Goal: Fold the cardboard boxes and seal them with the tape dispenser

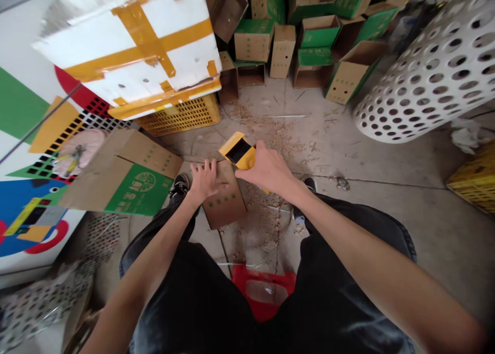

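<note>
On the floor between my feet stands a small brown cardboard box [228, 204] with green marks and small holes. My left hand [204, 181] rests on its upper left part with the fingers spread. My right hand [266, 171] is wrapped around a yellow hand-held tool [236, 149] with a dark rectangular panel facing up. The tool is above the box's right side; its far end is partly hidden by my hand, so its exact kind is unclear. Left of my left foot is a larger brown and green carton [135, 181].
Several brown and green boxes [253, 45] are heaped at the back. A taped white foam box [154, 45] sits on a yellow crate [185, 114]. To the right are a white perforated basket [425, 81] and a yellow basket [475, 176]. Brown scraps [270, 130] litter the floor; a red stool [263, 313] is below me.
</note>
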`<state>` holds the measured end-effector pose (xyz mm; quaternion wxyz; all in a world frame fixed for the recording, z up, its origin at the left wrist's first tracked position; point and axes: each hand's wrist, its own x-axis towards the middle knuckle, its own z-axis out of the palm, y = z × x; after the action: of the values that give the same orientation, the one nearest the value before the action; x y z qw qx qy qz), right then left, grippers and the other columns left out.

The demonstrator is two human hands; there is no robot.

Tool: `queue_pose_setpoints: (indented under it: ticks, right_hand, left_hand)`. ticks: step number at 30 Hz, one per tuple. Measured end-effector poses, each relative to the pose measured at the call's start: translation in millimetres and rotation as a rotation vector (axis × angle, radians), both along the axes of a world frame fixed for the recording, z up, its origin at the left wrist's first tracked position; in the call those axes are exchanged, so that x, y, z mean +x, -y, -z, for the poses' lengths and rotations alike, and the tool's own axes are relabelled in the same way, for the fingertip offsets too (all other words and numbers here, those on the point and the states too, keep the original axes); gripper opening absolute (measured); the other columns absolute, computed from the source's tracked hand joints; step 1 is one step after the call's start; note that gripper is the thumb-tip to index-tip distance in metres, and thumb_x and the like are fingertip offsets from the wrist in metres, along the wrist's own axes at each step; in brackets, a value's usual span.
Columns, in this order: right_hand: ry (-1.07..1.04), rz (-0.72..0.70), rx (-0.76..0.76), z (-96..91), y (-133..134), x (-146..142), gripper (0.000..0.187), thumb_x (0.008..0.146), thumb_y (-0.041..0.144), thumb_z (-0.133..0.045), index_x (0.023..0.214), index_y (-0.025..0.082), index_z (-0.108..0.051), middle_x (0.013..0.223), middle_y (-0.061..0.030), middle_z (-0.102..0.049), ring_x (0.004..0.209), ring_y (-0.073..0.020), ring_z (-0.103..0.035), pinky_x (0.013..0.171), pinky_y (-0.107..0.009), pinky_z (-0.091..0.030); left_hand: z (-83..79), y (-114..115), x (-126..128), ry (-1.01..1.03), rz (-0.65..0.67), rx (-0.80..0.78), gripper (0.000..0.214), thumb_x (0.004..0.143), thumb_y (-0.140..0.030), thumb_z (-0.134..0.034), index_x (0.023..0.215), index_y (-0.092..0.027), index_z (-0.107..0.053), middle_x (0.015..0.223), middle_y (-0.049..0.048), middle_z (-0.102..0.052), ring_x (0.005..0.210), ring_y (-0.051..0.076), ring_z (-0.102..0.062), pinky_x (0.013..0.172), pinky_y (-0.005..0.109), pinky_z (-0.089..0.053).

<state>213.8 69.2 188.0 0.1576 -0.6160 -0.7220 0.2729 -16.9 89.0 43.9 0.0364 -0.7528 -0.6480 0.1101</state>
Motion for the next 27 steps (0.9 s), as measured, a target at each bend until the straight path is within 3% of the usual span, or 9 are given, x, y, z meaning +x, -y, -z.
queue_pose_setpoints:
  ticks: [4,12,27]
  right_hand:
    - [0.004,0.003,0.009,1.3,0,0,0.057,0.071,0.045,-0.071,0.115,0.014,-0.054,0.092,-0.014,-0.069,0.091,-0.0325,-0.068,0.075,-0.042,-0.051]
    - [0.009,0.006,0.004,-0.7,2,0,0.058,0.07,0.046,-0.071,0.115,0.013,-0.055,0.093,-0.0147,-0.07,0.09,-0.0329,-0.068,0.073,-0.041,-0.051]
    - [0.033,-0.009,-0.026,-4.7,5,-5,0.054,0.072,0.043,-0.071,0.114,0.013,-0.055,0.096,-0.0153,-0.07,0.093,-0.0324,-0.068,0.074,-0.04,-0.05]
  left_hand:
    - [-1.0,0,3,-0.02,-0.021,-0.038,0.093,0.079,-0.071,-0.067,0.152,-0.024,-0.034,0.145,0.0256,-0.047,0.121,0.047,-0.055,0.103,0.061,-0.038]
    - [-6.8,-12,-1,0.01,0.034,-0.111,0.074,0.08,-0.041,-0.08,0.139,-0.019,-0.043,0.134,0.0205,-0.056,0.123,0.039,-0.057,0.098,0.05,-0.048]
    - [-11.8,-10,8,0.003,0.053,-0.16,0.07,0.075,-0.039,-0.085,0.128,-0.012,-0.047,0.129,0.0243,-0.06,0.121,0.039,-0.058,0.098,0.052,-0.049]
